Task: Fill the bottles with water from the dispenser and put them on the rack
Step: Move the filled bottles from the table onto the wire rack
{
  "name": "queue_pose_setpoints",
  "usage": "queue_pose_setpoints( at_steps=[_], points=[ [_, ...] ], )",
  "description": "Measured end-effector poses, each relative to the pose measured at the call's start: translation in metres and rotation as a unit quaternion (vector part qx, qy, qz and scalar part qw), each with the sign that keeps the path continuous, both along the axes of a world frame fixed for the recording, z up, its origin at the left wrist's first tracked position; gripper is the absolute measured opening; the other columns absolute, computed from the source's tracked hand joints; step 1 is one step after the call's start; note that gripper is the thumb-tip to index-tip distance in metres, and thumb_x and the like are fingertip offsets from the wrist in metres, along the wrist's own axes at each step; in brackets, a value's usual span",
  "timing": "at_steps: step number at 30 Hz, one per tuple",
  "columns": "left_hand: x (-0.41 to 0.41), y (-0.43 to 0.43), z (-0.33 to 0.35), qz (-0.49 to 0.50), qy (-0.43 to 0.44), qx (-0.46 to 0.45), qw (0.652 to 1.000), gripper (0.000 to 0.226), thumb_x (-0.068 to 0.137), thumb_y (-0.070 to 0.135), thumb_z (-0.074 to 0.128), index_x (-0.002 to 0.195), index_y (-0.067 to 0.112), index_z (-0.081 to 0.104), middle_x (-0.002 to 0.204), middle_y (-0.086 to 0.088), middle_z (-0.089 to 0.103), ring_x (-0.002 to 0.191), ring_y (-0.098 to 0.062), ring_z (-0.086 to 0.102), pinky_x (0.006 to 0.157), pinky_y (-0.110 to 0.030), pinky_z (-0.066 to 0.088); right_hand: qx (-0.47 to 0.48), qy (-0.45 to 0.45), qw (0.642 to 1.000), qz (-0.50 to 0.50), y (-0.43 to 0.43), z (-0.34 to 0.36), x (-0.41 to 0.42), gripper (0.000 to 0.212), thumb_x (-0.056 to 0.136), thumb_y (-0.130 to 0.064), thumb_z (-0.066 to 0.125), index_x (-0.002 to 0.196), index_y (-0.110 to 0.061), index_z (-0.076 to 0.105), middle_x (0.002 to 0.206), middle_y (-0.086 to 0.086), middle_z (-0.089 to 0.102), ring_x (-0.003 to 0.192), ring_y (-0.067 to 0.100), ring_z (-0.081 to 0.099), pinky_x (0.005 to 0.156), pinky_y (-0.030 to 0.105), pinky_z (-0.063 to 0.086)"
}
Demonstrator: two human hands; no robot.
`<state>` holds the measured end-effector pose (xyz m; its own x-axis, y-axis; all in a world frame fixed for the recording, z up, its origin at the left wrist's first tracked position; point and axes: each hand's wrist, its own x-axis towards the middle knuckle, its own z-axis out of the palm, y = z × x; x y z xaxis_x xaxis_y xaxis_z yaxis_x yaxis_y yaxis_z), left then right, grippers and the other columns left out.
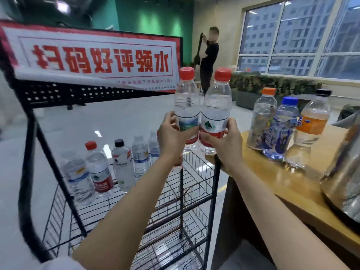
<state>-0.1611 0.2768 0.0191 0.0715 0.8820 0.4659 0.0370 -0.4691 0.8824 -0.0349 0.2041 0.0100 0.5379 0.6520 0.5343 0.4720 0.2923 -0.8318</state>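
My left hand (171,136) wraps round the left bottle (186,106) at its label, and my right hand (224,142) wraps round the right bottle (216,114) the same way. Both bottles are red-capped, upright and touching side by side, held over the right end of the rack (213,201), above its top shelf. Further left on that shelf a row of bottles (123,168) stands. To the right, the desk (272,184) carries three more bottles (280,131), and the steel dispenser (342,178) sits at the frame's edge.
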Motion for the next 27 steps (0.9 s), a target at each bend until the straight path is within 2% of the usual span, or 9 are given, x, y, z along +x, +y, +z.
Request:
queue_pose_setpoints(
  at_steps=[2, 4, 6, 9, 11, 17, 20, 24, 27],
  points=[
    [-0.044, 0.002, -0.013, 0.057, 0.006, -0.001, 0.998, 0.069, 0.063, 0.029, 0.092, 0.122, 0.020, 0.057, 0.099, 0.012, 0.065, 0.086, 0.002, 0.062, 0.069, -0.013, 0.053, -0.019, 0.000, 0.999, 0.049, 0.019, -0.006, -0.036, 0.055, 0.066, -0.020, 0.088, 0.107, -0.015, 0.052, 0.099, -0.010, 0.065, 0.087, 0.000, 0.063, 0.067, 0.016, 0.052],
    [-0.084, 0.004, -0.033, 0.121, 0.007, -0.013, 0.993, 0.068, 0.063, 0.028, 0.092, 0.120, 0.019, 0.057, 0.098, 0.010, 0.066, 0.083, 0.000, 0.063, 0.065, -0.010, 0.050, -0.052, 0.003, 0.994, 0.096, 0.035, -0.019, -0.074, 0.058, 0.066, -0.024, 0.089, 0.111, -0.019, 0.052, 0.100, -0.015, 0.065, 0.088, -0.004, 0.062, 0.070, 0.013, 0.052],
    [-0.120, 0.007, -0.056, 0.181, -0.003, -0.040, 0.983, 0.064, 0.062, 0.027, 0.092, 0.115, 0.019, 0.057, 0.098, 0.007, 0.068, 0.086, -0.009, 0.065, 0.069, -0.017, 0.052, -0.081, 0.013, 0.988, 0.132, 0.050, -0.036, -0.111, 0.057, 0.063, -0.028, 0.090, 0.107, -0.019, 0.053, 0.094, -0.016, 0.065, 0.085, -0.004, 0.062, 0.069, 0.016, 0.052],
    [-0.166, 0.019, -0.091, 0.243, -0.015, -0.099, 0.965, 0.056, 0.062, 0.031, 0.091, 0.105, 0.023, 0.056, 0.096, 0.007, 0.069, 0.091, -0.017, 0.067, 0.078, -0.035, 0.055, -0.145, 0.018, 0.977, 0.156, 0.073, -0.067, -0.161, 0.062, 0.060, -0.037, 0.090, 0.108, -0.019, 0.055, 0.099, -0.009, 0.067, 0.092, 0.013, 0.064, 0.078, 0.035, 0.054],
    [-0.189, 0.023, -0.108, 0.281, -0.018, -0.139, 0.949, 0.054, 0.064, 0.027, 0.090, 0.106, 0.021, 0.057, 0.095, 0.006, 0.069, 0.091, -0.019, 0.067, 0.079, -0.035, 0.054, -0.180, -0.003, 0.969, 0.172, 0.086, -0.085, -0.189, 0.068, 0.058, -0.041, 0.089, 0.113, -0.019, 0.055, 0.102, -0.007, 0.067, 0.096, 0.018, 0.064, 0.082, 0.039, 0.053],
    [-0.226, 0.036, -0.139, 0.365, -0.091, -0.248, 0.893, 0.042, 0.071, 0.018, 0.085, 0.102, 0.015, 0.057, 0.082, 0.006, 0.063, 0.067, -0.012, 0.059, 0.050, -0.021, 0.042, -0.233, -0.067, 0.947, 0.209, 0.108, -0.117, -0.246, 0.046, 0.068, -0.034, 0.086, 0.101, -0.023, 0.056, 0.108, 0.004, 0.068, 0.097, 0.022, 0.063, 0.077, 0.034, 0.051],
    [-0.235, 0.046, -0.154, 0.383, -0.086, -0.263, 0.881, 0.054, 0.062, 0.015, 0.088, 0.105, 0.013, 0.056, 0.099, -0.003, 0.067, 0.081, -0.024, 0.064, 0.065, -0.034, 0.055, -0.245, -0.079, 0.944, 0.208, 0.122, -0.131, -0.260, 0.071, 0.068, -0.036, 0.086, 0.124, -0.014, 0.049, 0.114, 0.003, 0.063, 0.105, 0.024, 0.061, 0.076, 0.028, 0.044],
    [-0.233, 0.057, -0.168, 0.383, -0.093, -0.266, 0.880, 0.050, 0.061, 0.003, 0.084, 0.084, 0.029, 0.047, 0.090, -0.003, 0.065, 0.078, -0.029, 0.066, 0.068, -0.046, 0.059, -0.284, -0.077, 0.934, 0.203, 0.134, -0.149, -0.267, 0.064, 0.070, -0.030, 0.084, 0.116, -0.008, 0.046, 0.106, 0.010, 0.063, 0.096, 0.029, 0.061, 0.071, 0.030, 0.043],
    [-0.230, 0.062, -0.171, 0.379, -0.091, -0.261, 0.883, 0.050, 0.067, 0.001, 0.081, 0.090, 0.027, 0.045, 0.096, -0.002, 0.063, 0.083, -0.025, 0.064, 0.073, -0.042, 0.058, -0.290, -0.057, 0.932, 0.209, 0.136, -0.155, -0.268, 0.060, 0.068, -0.026, 0.086, 0.108, -0.008, 0.046, 0.098, 0.008, 0.062, 0.082, 0.021, 0.054, 0.065, 0.028, 0.040]
  ],
)
